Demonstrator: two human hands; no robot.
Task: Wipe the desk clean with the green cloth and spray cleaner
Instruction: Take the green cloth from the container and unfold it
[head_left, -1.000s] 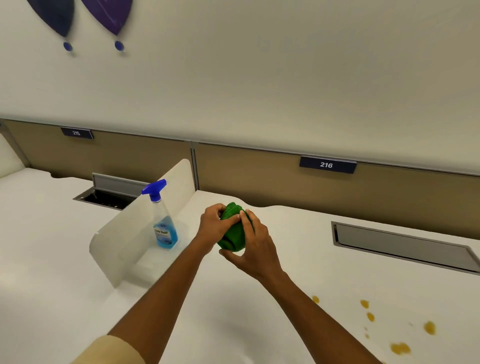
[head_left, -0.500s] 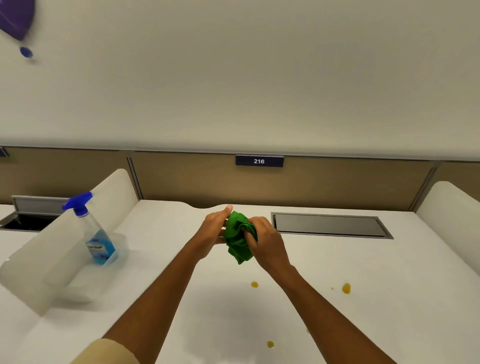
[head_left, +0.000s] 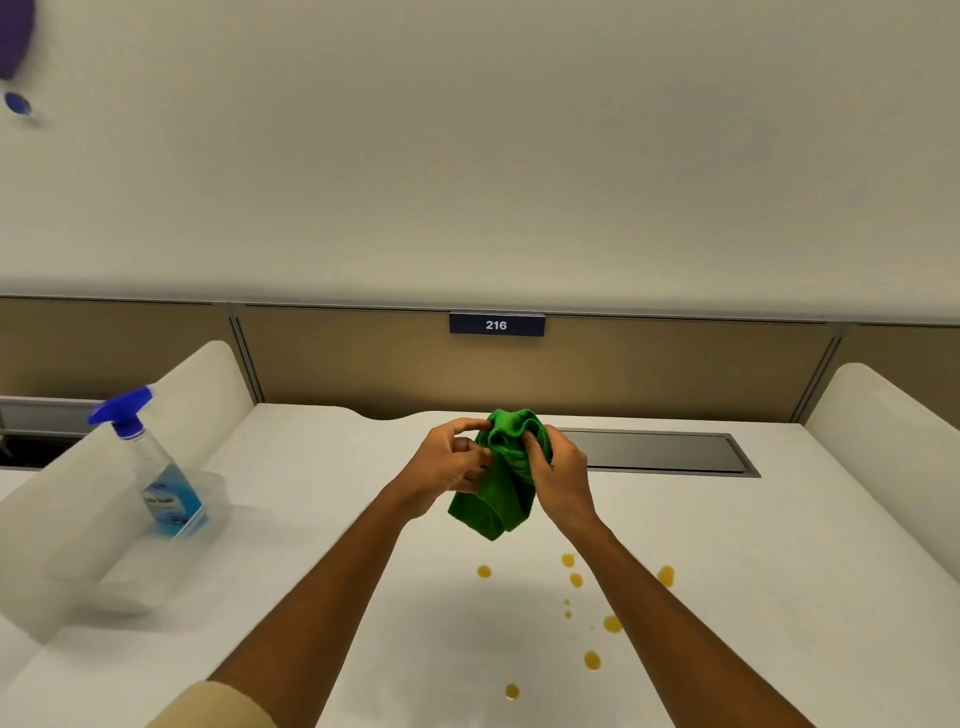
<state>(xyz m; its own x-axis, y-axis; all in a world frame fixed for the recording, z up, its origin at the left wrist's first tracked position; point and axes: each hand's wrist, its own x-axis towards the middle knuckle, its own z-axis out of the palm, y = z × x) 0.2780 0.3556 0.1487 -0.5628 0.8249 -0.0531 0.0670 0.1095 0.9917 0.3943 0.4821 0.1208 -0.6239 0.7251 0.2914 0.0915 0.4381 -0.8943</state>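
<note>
Right now both hands are raised above the white desk (head_left: 322, 499) with the green cloth (head_left: 501, 483) bunched between them. The right hand (head_left: 563, 475) grips the upper part of the cloth, its fingers curled into the folds, while the left hand (head_left: 449, 465) pinches the cloth's left edge between thumb and fingertips. The lower end of the cloth hangs loose below the hands, clear of the desk surface. Several yellow-orange spill spots (head_left: 592, 660) dot the desk nearer the person, below and to the right of the cloth. The spray cleaner bottle (head_left: 156, 467), clear with blue liquid and a blue trigger head, stands upright at the left, well apart from the hands, just beside a white curved divider (head_left: 62, 519). Another divider (head_left: 893, 415) rises at the right edge. Behind the hands a grey recessed cable tray (head_left: 670, 452) is set into the desk, and a dark label reading 216 (head_left: 496, 325) sits on the tan back panel.
</note>
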